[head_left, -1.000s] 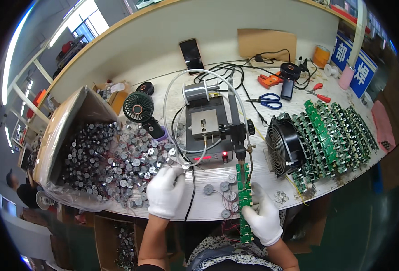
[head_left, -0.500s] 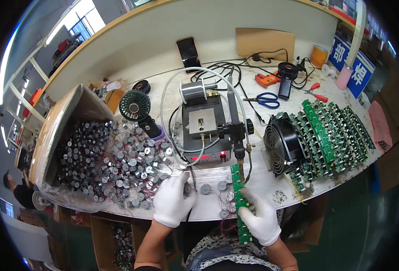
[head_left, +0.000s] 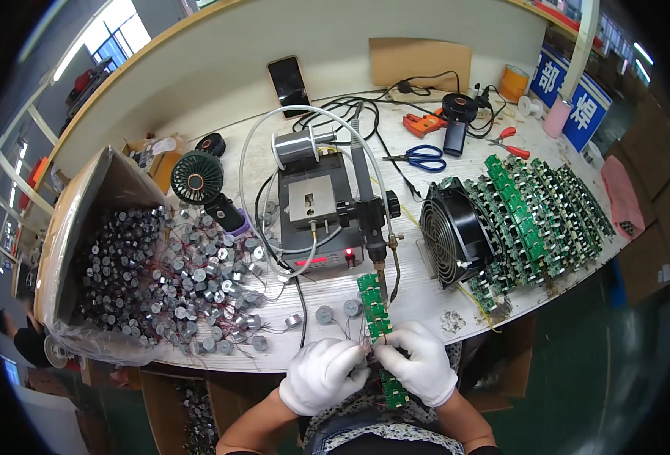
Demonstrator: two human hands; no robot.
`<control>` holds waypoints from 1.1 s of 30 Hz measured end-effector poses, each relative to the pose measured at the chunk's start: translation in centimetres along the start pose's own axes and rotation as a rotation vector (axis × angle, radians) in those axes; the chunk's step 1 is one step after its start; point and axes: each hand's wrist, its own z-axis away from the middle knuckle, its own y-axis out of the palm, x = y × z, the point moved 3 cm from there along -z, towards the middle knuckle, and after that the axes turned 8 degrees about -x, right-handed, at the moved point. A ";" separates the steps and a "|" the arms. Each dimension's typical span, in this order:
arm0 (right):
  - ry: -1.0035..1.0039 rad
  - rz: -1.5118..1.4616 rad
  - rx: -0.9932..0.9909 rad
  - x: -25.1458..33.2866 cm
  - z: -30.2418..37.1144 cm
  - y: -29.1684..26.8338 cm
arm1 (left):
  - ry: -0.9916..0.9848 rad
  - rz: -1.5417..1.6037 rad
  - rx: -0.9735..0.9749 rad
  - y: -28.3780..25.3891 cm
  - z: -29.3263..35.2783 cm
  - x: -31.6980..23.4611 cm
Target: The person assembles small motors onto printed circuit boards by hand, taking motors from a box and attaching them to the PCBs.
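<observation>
Head view showed a white table [head_left: 327, 292], with a long, narrow green circuit board [head_left: 374, 308], dotted with pale spots, running out over the near edge. From the right, the right hand [head_left: 417, 365] gripped its middle; the left hand [head_left: 324, 377] curled just left, whether holding anything I couldn't tell.

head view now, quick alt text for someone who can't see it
A person's white-gloved left hand and right hand meet over a narrow green circuit board, near an upright soldering iron on a cluttered bench. To the left, small round metal parts spill from a cardboard box; to the right, a black fan stands beside rows of circuit boards.
</observation>
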 end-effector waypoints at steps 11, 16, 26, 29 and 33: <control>-0.020 0.033 -0.090 0.4 0.1 0.7 | -0.021 -0.205 -0.067 -0.8 -1.0 2.0; -0.001 0.010 -0.108 0.3 0.1 0.6 | -0.135 0.161 -0.043 0.7 -0.9 -0.2; -0.075 0.104 -0.082 0.3 0.2 -0.3 | -0.213 0.274 -0.035 1.2 -1.5 0.4; 0.061 0.040 -0.158 0.1 0.4 -1.1 | -0.491 0.310 0.049 1.0 -1.4 1.5; 0.093 0.045 -0.177 0.5 0.5 -1.2 | -0.713 0.462 0.144 1.2 -1.4 2.3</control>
